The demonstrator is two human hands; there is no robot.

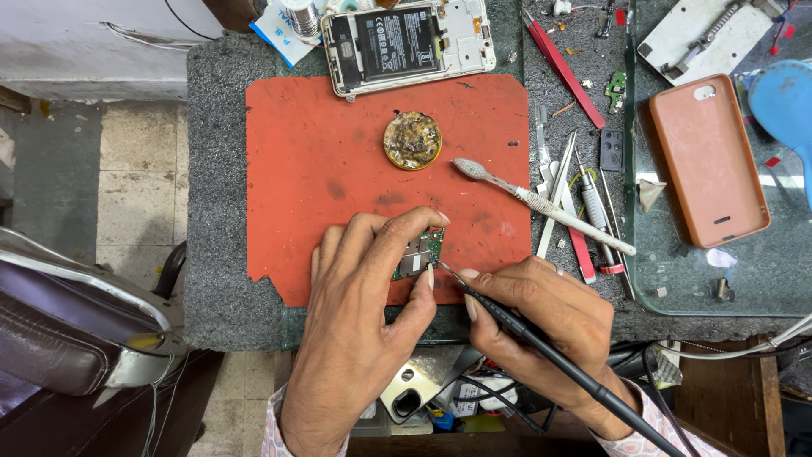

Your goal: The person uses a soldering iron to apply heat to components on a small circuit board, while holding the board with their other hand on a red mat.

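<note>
hot tip on a small board, pinched at the near edge of the red mat [338, 152]

left hand [372, 288] grips one circuit board [420, 252]; right hand [541, 309] clasps one soldering iron [541, 345] (pen-style). a slip could likely scorch fingers or lift pads. also: one opened phone [406, 42], one toothbrush [541, 203], one flux tin [412, 140].

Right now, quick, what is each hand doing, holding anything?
Left hand: closed on a small green circuit board, pinched between fingers and thumb.
Right hand: closed on a black soldering iron, tip at the board.
</note>
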